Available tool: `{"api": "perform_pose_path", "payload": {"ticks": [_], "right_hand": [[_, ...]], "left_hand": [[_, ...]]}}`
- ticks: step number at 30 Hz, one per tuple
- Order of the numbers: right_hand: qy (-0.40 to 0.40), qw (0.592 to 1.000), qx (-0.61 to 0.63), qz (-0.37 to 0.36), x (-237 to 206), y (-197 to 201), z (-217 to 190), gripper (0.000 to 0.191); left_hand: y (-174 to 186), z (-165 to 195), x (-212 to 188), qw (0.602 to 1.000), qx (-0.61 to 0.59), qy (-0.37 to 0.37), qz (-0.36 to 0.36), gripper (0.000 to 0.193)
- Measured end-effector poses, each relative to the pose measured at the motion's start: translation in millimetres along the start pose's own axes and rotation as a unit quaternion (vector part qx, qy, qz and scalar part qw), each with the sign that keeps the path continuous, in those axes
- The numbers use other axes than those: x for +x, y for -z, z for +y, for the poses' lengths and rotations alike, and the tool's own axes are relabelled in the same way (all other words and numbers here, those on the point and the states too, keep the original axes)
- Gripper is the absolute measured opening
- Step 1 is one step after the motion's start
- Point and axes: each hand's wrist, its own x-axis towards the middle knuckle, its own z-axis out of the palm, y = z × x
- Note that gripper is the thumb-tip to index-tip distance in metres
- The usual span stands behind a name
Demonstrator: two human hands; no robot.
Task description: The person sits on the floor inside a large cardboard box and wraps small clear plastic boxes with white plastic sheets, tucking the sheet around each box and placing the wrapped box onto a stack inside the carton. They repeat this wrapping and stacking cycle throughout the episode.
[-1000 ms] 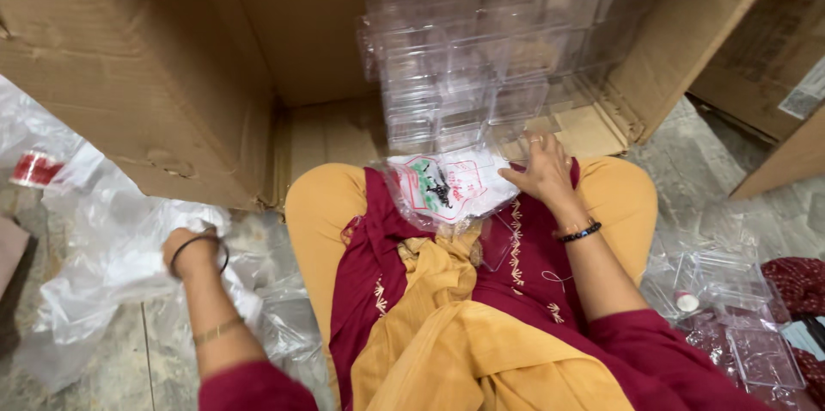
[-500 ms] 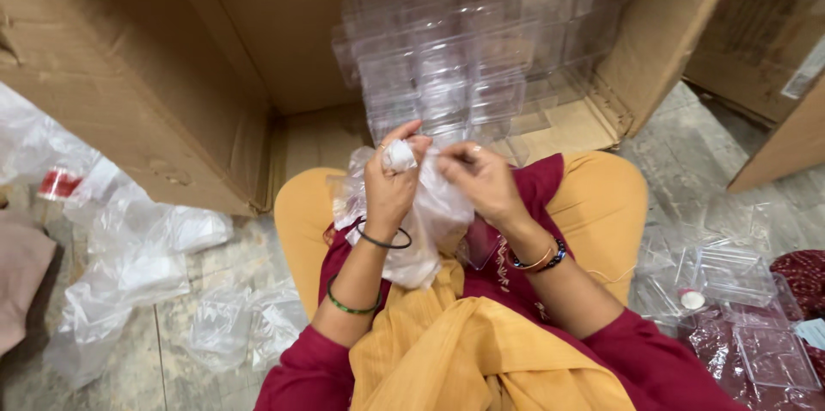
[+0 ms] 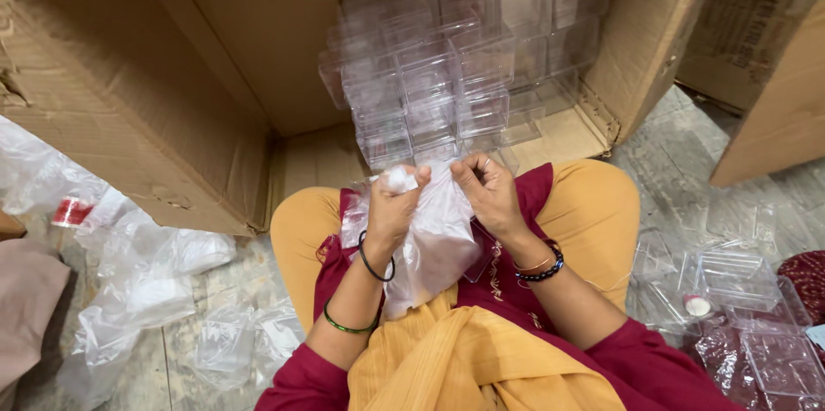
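Clear plastic bag (image 3: 434,239): thin, crumpled, whitish-translucent, hanging upright over the lap. Top edge bunched and pinched at two spots, left hand (image 3: 394,205) and right hand (image 3: 488,192), both closed on it. Contents can't be made out.

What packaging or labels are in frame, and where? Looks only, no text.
Thin clear plastic bag: lap, pinched by left hand and right hand.
Stacked clear plastic boxes: inside open brown cardboard carton, ahead.
Red-and-white label: on crumpled bags, far left.
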Motion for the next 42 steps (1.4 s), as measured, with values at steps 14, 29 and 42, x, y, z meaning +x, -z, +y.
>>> {"api": "perform_pose_path", "payload": {"ticks": [14,29,42], "right_hand": [[-0.208,0.940,0.104,-0.251,42.5,11.0,-24.2,0.024],[0.267,0.829,-0.486,0.071,179.0,-84.7,29.7,0.011],[-0.115,0.965,-0.052,-0.229,-20.2,-146.7,115.4,0.012]], "left_hand": [[121.7,22.1,13.1,0.900,-0.321,0.107,-0.277,0.021],[88.8,-5.2,188.2,0.986,0.053,-0.132,0.089,0.020],[233.3,-43.1,-59.7,0.985,0.028,0.066,0.155,0.039]]}}
